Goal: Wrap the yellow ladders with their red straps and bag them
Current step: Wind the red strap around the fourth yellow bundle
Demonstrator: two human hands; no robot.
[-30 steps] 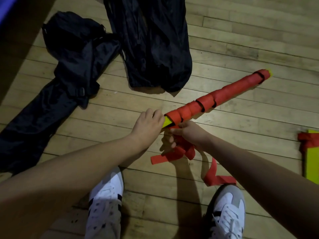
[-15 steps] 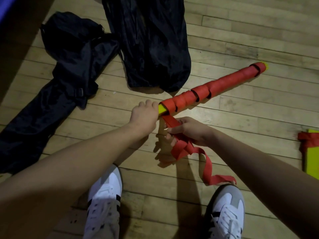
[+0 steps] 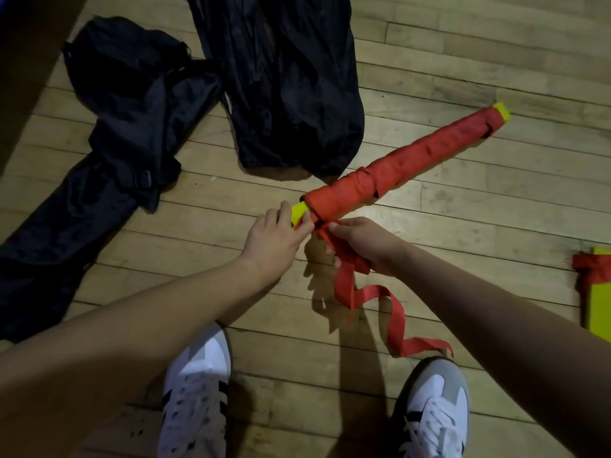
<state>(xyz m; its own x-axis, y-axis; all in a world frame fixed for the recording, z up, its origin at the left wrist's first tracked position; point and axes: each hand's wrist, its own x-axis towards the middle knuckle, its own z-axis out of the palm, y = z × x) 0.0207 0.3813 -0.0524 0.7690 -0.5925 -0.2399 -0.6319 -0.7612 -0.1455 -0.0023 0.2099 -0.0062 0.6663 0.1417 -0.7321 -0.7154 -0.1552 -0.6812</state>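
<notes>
A folded yellow ladder bundle [image 3: 406,163], wound almost end to end in red strap, lies slantwise over the wooden plank floor [image 3: 463,226], its far end up at the right with a yellow tip showing and its near end at the middle of the scene. The left hand [image 3: 276,236] grips the bare yellow near end of the bundle, fingers curled round it. The right hand [image 3: 367,244], just right of the left one and below the bundle's near end, pinches the loose red strap [image 3: 363,299] where it leaves the wrapping; thumb and fingers are closed on the webbing. From that hand the free tail of the strap drops, curls once and trails on the floor toward the near right, ending just beyond the right shoe [image 3: 433,411]. The left shoe [image 3: 195,395], white with dark stripes like its mate, stands near the bottom middle.

Two black fabric bags lie on the floor beyond the hands: a long black bag [image 3: 99,153] rumpled at the left, running from far to near left, and a second black bag [image 3: 287,84] at the far middle, its near edge close to the wrapped bundle. At the right edge a second yellow ladder [image 3: 598,292] lies partly out of view, with red strap bunched at its far end, well apart from the hands.
</notes>
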